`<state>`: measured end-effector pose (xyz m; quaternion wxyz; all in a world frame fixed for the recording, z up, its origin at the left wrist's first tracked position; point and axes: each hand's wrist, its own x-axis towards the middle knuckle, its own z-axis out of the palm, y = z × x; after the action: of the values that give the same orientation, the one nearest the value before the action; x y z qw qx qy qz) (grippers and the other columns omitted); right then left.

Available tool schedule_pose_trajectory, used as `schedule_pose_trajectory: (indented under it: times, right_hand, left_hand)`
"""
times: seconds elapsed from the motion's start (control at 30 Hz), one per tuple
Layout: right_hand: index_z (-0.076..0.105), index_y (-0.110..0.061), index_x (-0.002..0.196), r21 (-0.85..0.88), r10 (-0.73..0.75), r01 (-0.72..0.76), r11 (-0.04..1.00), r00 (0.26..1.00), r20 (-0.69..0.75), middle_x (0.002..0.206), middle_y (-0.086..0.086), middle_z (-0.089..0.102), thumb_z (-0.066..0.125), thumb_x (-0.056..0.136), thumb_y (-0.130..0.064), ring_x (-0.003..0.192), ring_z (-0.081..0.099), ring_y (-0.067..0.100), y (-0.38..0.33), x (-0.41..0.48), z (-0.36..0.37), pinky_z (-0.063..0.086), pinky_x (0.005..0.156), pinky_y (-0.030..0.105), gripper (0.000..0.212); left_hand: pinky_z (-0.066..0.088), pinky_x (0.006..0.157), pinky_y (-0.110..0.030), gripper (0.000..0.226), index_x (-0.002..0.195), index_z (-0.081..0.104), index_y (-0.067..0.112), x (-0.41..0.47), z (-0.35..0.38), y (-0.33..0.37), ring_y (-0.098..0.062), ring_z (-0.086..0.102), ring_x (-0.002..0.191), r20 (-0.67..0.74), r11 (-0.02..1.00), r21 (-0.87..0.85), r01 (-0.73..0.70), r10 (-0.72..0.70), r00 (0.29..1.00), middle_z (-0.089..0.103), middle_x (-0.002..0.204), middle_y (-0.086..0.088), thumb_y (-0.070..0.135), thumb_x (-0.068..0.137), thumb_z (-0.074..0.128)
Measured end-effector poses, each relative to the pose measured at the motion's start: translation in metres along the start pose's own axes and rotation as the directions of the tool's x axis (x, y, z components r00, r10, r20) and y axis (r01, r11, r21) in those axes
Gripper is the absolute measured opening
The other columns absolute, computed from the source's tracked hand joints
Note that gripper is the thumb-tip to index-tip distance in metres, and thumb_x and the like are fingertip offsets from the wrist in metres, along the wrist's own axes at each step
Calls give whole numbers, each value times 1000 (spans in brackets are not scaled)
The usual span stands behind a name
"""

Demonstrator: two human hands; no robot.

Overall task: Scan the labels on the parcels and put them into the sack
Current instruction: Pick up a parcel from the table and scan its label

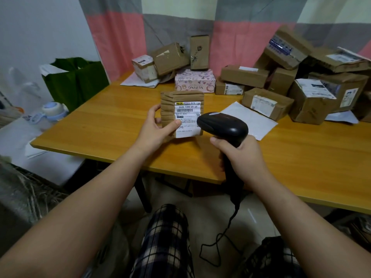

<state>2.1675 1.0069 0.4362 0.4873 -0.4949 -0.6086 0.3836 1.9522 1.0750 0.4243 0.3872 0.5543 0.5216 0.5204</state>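
My left hand (158, 128) grips a small brown taped parcel (181, 99) upright above the wooden table (100, 129), its white barcode label (186, 121) facing me. My thumb lies on the label's left edge. My right hand (243, 157) holds the handle of a black corded barcode scanner (222, 125), whose head sits just right of the label and covers its right edge. A green sack (76, 83) stands open at the table's far left corner.
Several cardboard parcels (267, 102) are heaped at the back right of the table, more (170, 58) at the back middle, with a pink patterned box (194, 80). White mailers (249, 119) lie flat. A bottle (53, 111) stands at the left. The scanner cable (220, 237) hangs between my knees.
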Motion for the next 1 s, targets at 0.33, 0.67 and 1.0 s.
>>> schedule_pose_trajectory:
  times: [0.33,0.67,1.0]
  right_hand:
    - [65,-23,76,-5,4,-4,1000,1000,8,49,1,58,70,87,-27,48,62,25,-1,-3,-1,55,52,37,12]
    - [65,-14,75,61,35,-43,997,991,127,51,6,56,71,86,-27,48,59,24,-10,-8,20,52,51,37,18]
    - [64,-28,76,16,13,-23,1000,886,464,62,-21,66,80,76,-28,60,61,-5,12,-58,127,43,51,8,16]
  left_hand:
    - [49,55,-9,74,142,30,20,-1,0,-2,12,64,70,-12,1000,22,6,-6,1000,58,100,6,20,82,74]
    - [47,55,-6,65,135,34,26,-44,-17,7,14,63,73,-114,1000,1,-16,16,993,57,101,9,19,84,72]
    - [50,76,-11,64,135,34,18,-184,-96,-23,6,65,87,-615,999,-36,1,-22,788,62,107,2,1,84,67]
